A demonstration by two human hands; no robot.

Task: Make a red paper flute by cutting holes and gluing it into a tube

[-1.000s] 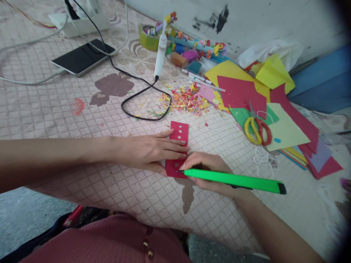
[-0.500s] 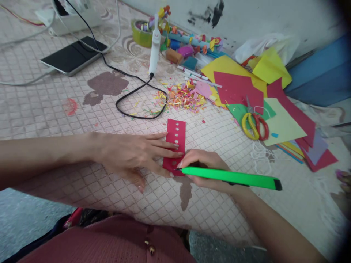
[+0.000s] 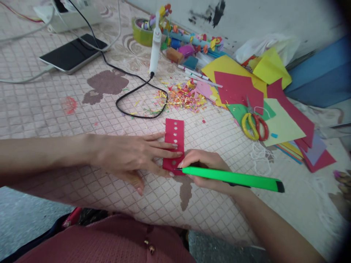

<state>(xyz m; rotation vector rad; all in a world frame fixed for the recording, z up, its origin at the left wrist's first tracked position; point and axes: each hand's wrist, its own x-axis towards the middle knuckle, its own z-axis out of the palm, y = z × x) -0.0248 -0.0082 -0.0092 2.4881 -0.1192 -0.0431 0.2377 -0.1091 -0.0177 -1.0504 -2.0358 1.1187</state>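
Observation:
A strip of red paper [image 3: 180, 133] with a row of round holes lies on the patterned cloth. My left hand [image 3: 131, 153] rests flat on it, fingers spread across its lower half, thumb on the cloth. In my right hand [image 3: 204, 160] is a green utility knife [image 3: 233, 177] with a black end, gripped close to its blade. The dark blade tip touches the paper near its bottom end, beside my left fingertips. My left fingers cover part of the row of holes.
Scissors [image 3: 254, 126] lie on coloured paper sheets [image 3: 238, 87] at right. Paper scraps [image 3: 188, 98], a white glue gun [image 3: 155, 51] with a looped black cord, and a tape roll [image 3: 142, 33] sit farther back. A tablet-like device [image 3: 74, 53] is at upper left.
The red strip's upper end has shifted slightly left. The knife's rear end has moved a little right and down, while its tip stays on the paper. My left hand remains flat.

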